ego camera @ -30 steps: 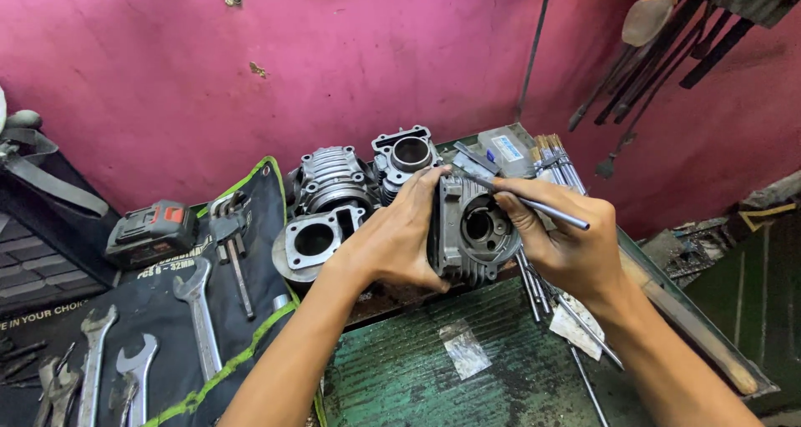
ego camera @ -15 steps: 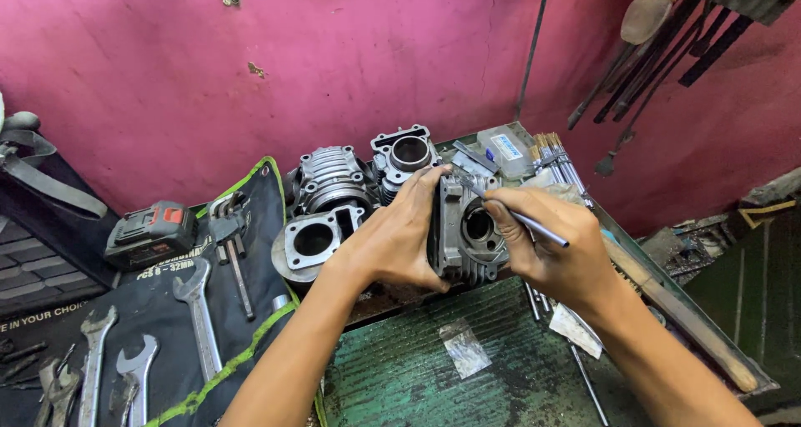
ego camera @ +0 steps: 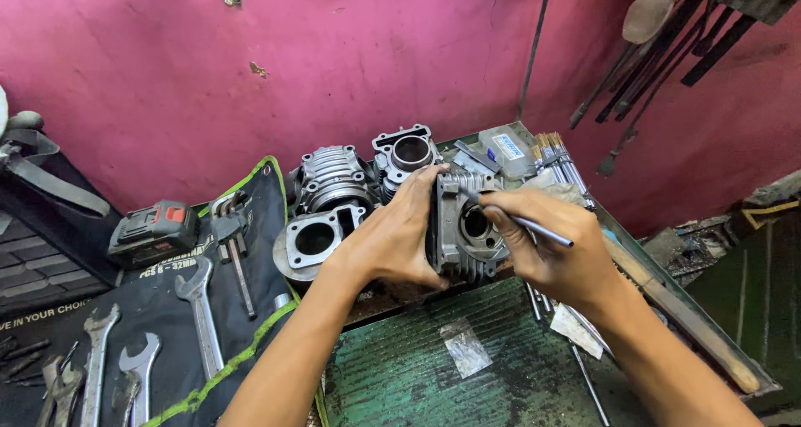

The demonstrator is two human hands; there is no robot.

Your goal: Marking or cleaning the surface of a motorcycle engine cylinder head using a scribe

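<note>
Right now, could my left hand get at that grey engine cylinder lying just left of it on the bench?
Probably not freely: the left hand is gripping the cylinder block. The grey cylinder lies close beside it, nothing between.

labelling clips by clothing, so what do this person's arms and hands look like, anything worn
Both forearms are bare as far as the picture shows, with no sleeve in view. The left hand and the right hand wear no gloves, and no ring, watch or wristband shows on either. Dark grime smudges the fingers. Anything above the forearms is out of frame.
</note>
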